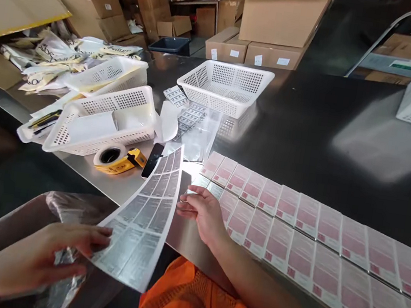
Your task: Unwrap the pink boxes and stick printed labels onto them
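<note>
My left hand (55, 255) is closed on the lower left edge of a sheet of stickers (147, 207), pinching it between thumb and fingers. The sheet is silvery with a grid of rectangular labels, and it curves upward above the table edge. Just right of the sheet is my right hand (204, 213), its fingertips drawn together in a pinch; whatever is between them is too small to make out. Beyond that hand, two long rows of flat pink-and-white packs (278, 237) lie side by side, running off to the right.
On the left stand a white basket (95, 140), a tape roll (110, 155), a yellow cutter-like tool (135, 159) and a black phone (153, 159). Behind are another white basket (222, 107), printed sheets (191, 121) and cardboard boxes (279, 21). A plastic-covered box is below my left hand.
</note>
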### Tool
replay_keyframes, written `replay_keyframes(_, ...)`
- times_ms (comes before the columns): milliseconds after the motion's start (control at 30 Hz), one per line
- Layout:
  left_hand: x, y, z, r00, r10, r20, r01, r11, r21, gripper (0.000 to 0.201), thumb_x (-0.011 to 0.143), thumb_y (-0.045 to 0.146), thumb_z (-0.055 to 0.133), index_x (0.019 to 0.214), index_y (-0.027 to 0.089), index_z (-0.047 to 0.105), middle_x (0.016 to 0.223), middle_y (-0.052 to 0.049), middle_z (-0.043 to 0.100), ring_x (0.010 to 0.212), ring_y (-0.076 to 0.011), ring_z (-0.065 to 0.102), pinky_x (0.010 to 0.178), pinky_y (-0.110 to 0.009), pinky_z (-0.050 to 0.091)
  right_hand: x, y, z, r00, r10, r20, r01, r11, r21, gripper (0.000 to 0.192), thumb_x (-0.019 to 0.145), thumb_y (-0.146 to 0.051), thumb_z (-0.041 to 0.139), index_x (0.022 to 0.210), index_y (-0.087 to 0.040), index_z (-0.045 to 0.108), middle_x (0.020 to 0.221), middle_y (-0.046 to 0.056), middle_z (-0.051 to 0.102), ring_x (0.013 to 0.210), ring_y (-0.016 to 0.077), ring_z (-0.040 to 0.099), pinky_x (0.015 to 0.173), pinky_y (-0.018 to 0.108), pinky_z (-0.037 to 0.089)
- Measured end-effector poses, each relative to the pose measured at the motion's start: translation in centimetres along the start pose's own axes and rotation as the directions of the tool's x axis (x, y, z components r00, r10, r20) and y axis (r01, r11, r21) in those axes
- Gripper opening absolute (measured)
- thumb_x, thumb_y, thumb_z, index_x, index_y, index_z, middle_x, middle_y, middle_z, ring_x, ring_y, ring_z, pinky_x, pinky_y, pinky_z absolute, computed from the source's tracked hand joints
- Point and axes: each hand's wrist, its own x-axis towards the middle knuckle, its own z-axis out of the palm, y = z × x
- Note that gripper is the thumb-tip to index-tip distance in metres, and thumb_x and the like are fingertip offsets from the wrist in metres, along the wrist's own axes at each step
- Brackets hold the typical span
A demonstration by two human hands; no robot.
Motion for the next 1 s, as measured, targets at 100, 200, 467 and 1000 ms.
replay_keyframes(100, 1.5, -1.9, -0.9, 0.965, -0.171, 0.201, 0.198, 0.972, -0.125, 0.012, 0.079, 0.035, 0.070, 0.070, 0.027, 0.069, 0.105, -0.005, 0.077, 0.116, -0.0298, 0.066, 0.088, -0.036, 0.058, -0.2, 1.2, 0.8, 1.000, 0.017, -0.014, -0.018, 0.992, -0.125, 0.053, 0.074, -0.044, 0.074, 0.115, -0.021, 0.050, 0.104, 0.007, 0.066, 0.088, 0.0226, 0.070, 0.075, 0.038, 0.059)
replay_keyframes(200, 2.4, -2.6, -0.2, 0.945, -0.205, 0.254, 0.271, 0.925, -0.265, 0.018, 0.075, 0.037, 0.076, 0.069, 0.022, 0.067, 0.112, -0.012, 0.075, 0.110, -0.0319, 0.068, 0.084, -0.038, 0.058, -1.3, 2.4, 1.1, 1.000, -0.020, -0.022, 0.010, 0.918, -0.396, 0.064, 0.079, -0.049, 0.069, 0.128, -0.022, 0.039, 0.124, 0.012, 0.057, 0.094, 0.0235, 0.067, 0.081, 0.042, 0.056)
replay_keyframes(467, 2.2, -4.7, 3.8, 0.933, -0.204, 0.296, 0.332, 0.805, -0.492, 0.028, 0.069, 0.047, 0.077, 0.065, 0.021, 0.069, 0.076, -0.009, 0.076, 0.095, -0.0318, 0.071, 0.078, -0.037, 0.055, -3.3, 6.0, 0.4, 0.950, -0.007, 0.313, 0.304, 0.250, -0.919, 0.062, 0.088, -0.035, 0.061, 0.144, -0.022, 0.039, 0.145, 0.018, 0.045, 0.115, 0.0321, 0.060, 0.091, 0.049, 0.053)
replay_keyframes(1000, 17.8, -4.5, 5.4, 0.815, -0.437, -0.380, 0.339, 0.893, -0.297, 0.049, 0.061, 0.052, 0.077, 0.093, 0.016, 0.071, 0.076, -0.006, 0.067, 0.077, -0.0265, 0.063, 0.075, -0.037, 0.049, -2.7, 9.1, -1.7, 0.733, -0.248, 0.633, 0.625, -0.120, -0.771, 0.032, 0.082, -0.011, 0.061, 0.112, -0.022, 0.066, 0.118, 0.010, 0.068, 0.091, 0.0247, 0.067, 0.071, 0.034, 0.059)
